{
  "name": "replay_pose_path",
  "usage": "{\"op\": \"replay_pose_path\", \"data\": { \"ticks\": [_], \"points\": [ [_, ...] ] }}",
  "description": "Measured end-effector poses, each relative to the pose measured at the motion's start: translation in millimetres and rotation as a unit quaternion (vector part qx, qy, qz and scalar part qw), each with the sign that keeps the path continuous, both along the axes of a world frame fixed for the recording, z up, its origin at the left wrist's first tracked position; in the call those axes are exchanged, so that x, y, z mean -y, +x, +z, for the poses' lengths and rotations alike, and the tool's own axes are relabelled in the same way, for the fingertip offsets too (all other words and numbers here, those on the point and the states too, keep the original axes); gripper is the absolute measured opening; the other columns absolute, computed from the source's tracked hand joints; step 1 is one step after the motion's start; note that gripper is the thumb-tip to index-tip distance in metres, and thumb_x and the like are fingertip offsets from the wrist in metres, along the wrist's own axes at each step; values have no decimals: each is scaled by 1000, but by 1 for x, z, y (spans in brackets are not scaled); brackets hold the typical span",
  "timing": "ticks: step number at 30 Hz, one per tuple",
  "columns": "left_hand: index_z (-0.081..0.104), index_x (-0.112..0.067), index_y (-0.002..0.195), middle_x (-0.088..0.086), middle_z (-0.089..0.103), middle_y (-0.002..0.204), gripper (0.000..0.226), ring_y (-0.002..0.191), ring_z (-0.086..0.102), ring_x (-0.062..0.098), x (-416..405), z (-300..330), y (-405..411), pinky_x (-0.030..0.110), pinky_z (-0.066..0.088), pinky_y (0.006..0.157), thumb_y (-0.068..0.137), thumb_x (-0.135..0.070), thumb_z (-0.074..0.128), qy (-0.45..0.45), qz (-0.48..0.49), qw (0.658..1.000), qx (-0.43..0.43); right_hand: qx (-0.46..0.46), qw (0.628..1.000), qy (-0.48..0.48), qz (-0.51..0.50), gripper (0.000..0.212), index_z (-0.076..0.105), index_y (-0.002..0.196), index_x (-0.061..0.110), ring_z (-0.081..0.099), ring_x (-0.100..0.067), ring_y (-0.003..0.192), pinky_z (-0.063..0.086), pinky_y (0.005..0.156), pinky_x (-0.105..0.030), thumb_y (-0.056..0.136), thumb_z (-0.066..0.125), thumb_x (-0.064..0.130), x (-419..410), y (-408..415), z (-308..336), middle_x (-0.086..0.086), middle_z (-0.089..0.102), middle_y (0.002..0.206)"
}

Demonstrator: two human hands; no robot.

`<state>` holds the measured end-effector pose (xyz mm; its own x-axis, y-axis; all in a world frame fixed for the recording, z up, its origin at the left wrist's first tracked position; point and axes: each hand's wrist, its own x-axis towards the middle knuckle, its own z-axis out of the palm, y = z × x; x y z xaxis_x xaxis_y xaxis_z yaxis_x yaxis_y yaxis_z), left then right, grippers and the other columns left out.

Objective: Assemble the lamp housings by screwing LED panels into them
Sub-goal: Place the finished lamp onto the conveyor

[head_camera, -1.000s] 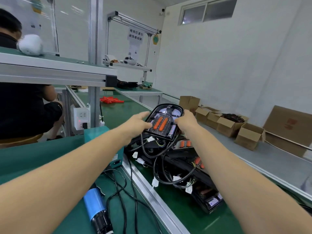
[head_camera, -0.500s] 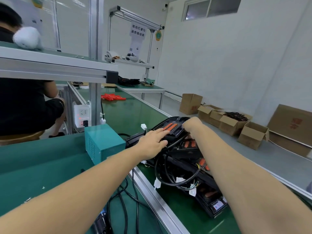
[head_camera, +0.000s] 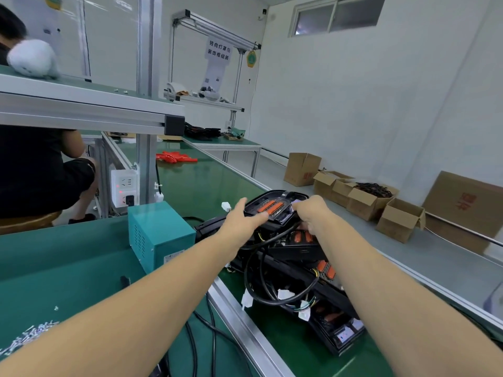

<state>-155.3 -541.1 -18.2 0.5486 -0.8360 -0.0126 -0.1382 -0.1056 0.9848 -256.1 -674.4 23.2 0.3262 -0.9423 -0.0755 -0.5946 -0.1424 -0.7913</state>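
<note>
- My left hand [head_camera: 242, 221] lies open and flat against the lamp housing [head_camera: 275, 206]; my right hand [head_camera: 310, 213] grips its right end
- The housing tops the pile [head_camera: 304, 270] by the surface's [head_camera: 196, 183] near edge
- Risk: tangled cables [head_camera: 272, 292] may tip it; the pile looks unstable

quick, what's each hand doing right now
Left hand: open, fingers flat on the top lamp housing.
Right hand: closed on the housing's near right edge.
</note>
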Motion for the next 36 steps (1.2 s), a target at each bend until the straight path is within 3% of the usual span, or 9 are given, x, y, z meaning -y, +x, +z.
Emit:
{"op": "replay_pose_path", "data": {
  "ticks": [3,6,11,17,20,25,27,33,36],
  "points": [
    [33,-43,143,-1,0,160,67,146,4,24,4,-9,-2,50,8,117,83,-55,60,93,21,963,250,-4,1000,13,14,18,51,83,7,60,-29,56,50,47,-38,96,52,18,-5,-4,2,-15,60,74],
    [35,-45,141,-8,4,160,62,146,1,18,5,-10,-4,50,4,117,84,-46,59,89,-16,928,361,22,999,18,15,20,51,82,5,64,-31,80,57,75,-43,97,55,18,-9,-4,3,-21,66,99],
    [48,-34,136,-10,35,151,47,137,35,17,8,-4,-7,43,26,112,92,-20,56,31,-102,939,326,-160,974,-134,84,28,62,90,3,58,-26,77,50,69,-34,96,51,28,-17,-20,17,-12,60,85],
    [58,-30,126,-8,38,149,44,135,37,23,11,-4,-4,44,26,112,93,-3,49,33,-111,936,331,-315,934,-154,68,41,59,121,3,63,-26,100,53,81,-36,95,52,35,-17,-60,18,-12,64,119],
    [58,-31,125,-9,38,149,48,133,39,24,11,-5,-4,45,29,110,93,2,46,39,-106,937,330,-191,979,-33,58,40,52,126,4,60,-26,86,59,77,-42,97,56,31,-16,-68,7,-14,59,116],
    [56,-31,128,-9,42,147,51,133,39,22,10,0,-9,46,21,115,93,4,43,52,-78,928,360,-17,998,54,10,53,43,143,8,60,-34,104,58,77,-48,95,63,18,-14,-73,-1,-12,53,127],
    [55,-32,129,-8,44,145,51,131,41,23,10,1,-11,45,22,114,94,2,43,51,-74,928,362,3,999,53,0,44,50,135,7,60,-28,89,57,61,-39,94,64,16,-16,-75,-1,-14,56,119],
    [58,-35,122,2,63,119,49,94,60,31,10,1,-10,36,51,83,93,1,42,37,-19,939,341,-24,999,33,-26,28,58,116,-3,67,-33,84,60,71,-48,93,63,12,-12,-78,4,-19,61,116],
    [61,-33,120,3,63,121,49,99,59,28,10,1,-9,38,50,87,92,2,42,34,-12,936,351,-41,998,29,-32,10,58,91,1,68,-37,84,60,75,-48,92,62,11,-11,-78,7,-20,64,101]
  ]
}}
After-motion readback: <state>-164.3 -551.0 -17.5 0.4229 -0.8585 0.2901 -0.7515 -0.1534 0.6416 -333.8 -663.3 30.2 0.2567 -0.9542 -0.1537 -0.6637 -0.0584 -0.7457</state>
